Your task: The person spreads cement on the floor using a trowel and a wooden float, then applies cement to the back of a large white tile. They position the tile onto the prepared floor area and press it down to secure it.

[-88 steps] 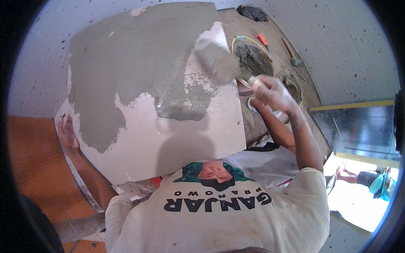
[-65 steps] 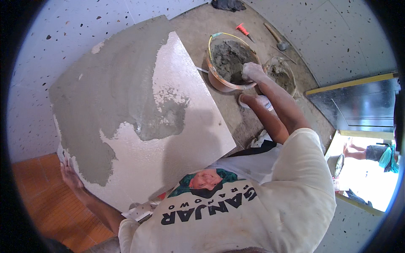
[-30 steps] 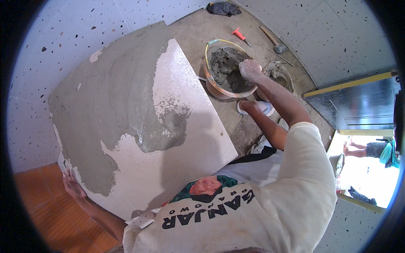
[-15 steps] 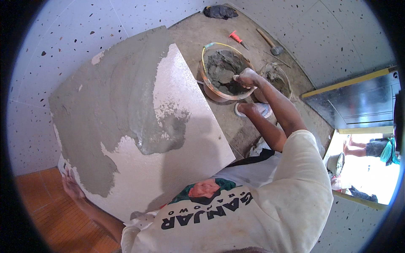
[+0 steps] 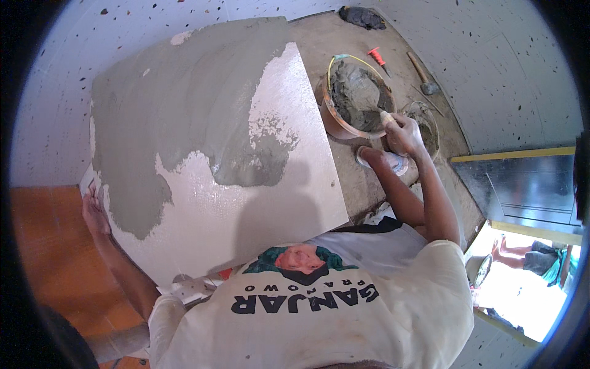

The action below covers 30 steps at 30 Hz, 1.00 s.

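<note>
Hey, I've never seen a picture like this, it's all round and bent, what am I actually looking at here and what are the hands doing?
The picture comes from a wide fisheye camera worn on a person's head, looking down, so straight edges curve near the rim and the person's own shirt fills the bottom. There is no machine: two bare hands do the work. The left hand grips the left edge of a large white tile, whose upper part is spread with grey mortar. The right hand reaches into an orange bucket of wet mortar and grips a tool handle; the blade is hidden in the mix. Beyond the bucket, on the bare cement floor, lie a hammer, a small red-handled tool and a dark rag. Another person's legs show at the lower right.
</note>
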Each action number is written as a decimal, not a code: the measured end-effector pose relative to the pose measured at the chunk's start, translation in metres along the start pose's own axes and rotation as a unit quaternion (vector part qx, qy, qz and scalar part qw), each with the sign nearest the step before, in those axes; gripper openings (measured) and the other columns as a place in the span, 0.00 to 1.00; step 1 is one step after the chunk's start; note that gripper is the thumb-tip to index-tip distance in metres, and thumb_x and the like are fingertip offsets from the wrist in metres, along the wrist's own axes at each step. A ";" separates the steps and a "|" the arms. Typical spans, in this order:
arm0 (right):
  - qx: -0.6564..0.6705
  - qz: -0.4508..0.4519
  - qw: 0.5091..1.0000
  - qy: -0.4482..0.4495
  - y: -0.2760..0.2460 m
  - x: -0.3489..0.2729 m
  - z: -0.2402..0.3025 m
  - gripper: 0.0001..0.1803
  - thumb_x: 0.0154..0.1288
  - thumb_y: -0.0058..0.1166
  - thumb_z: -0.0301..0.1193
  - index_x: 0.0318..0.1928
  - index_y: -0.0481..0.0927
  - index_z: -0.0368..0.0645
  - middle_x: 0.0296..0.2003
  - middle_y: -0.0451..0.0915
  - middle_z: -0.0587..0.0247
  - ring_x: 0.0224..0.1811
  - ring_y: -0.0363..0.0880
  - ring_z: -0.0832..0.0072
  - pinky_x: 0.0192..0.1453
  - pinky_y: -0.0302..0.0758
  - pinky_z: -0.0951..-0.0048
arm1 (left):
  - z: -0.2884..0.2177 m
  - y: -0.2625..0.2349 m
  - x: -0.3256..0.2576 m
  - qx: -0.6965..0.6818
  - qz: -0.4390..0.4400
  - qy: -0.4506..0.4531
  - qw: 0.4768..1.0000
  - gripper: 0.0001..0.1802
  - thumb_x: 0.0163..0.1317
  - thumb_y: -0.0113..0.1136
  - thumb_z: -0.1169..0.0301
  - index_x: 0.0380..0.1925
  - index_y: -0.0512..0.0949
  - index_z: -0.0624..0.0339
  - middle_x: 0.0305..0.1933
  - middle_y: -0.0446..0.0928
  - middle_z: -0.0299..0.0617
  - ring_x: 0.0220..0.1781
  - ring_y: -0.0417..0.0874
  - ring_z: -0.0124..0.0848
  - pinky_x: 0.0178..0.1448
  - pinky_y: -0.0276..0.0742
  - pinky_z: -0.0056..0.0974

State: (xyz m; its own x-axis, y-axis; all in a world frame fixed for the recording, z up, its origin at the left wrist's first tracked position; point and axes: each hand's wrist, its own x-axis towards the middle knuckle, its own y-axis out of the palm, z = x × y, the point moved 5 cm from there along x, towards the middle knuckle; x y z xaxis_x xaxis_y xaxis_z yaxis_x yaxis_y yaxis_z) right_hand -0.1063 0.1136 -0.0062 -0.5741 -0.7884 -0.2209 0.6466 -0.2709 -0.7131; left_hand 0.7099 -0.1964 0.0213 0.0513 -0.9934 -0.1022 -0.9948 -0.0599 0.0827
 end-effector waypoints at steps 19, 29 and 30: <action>-0.215 0.028 0.945 -0.246 0.119 -0.020 0.035 0.33 0.52 0.61 0.31 0.60 0.66 0.40 0.42 0.68 0.49 0.48 0.72 0.50 0.50 0.73 0.54 | 0.024 -0.004 0.008 -0.048 -0.017 -0.014 0.999 0.32 0.71 0.44 0.60 0.66 0.57 0.75 0.70 0.61 0.53 0.72 0.60 0.40 0.75 0.54 0.40; -0.205 0.018 0.935 -0.289 0.111 -0.009 0.029 0.27 0.50 0.63 0.27 0.51 0.70 0.39 0.42 0.69 0.50 0.49 0.72 0.50 0.50 0.72 0.55 | 0.038 -0.010 0.006 -0.050 -0.002 0.000 0.999 0.33 0.70 0.44 0.57 0.65 0.59 0.74 0.70 0.61 0.54 0.72 0.60 0.40 0.76 0.51 0.40; -0.206 0.021 0.934 -0.292 0.112 -0.009 0.030 0.25 0.49 0.63 0.27 0.49 0.70 0.38 0.41 0.69 0.50 0.49 0.72 0.50 0.50 0.72 0.55 | 0.039 -0.015 0.004 -0.038 -0.011 0.005 0.999 0.33 0.70 0.45 0.56 0.64 0.60 0.74 0.69 0.62 0.53 0.72 0.60 0.40 0.76 0.51 0.40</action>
State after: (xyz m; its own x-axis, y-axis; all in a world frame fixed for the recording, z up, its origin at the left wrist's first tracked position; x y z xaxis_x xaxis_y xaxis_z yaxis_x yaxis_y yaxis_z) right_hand -0.0134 0.0739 -0.0640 -0.1023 -0.9929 0.0607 0.3455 -0.0927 -0.9338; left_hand 0.7218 -0.1957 -0.0195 0.0735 -0.9928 -0.0949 -0.9840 -0.0877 0.1553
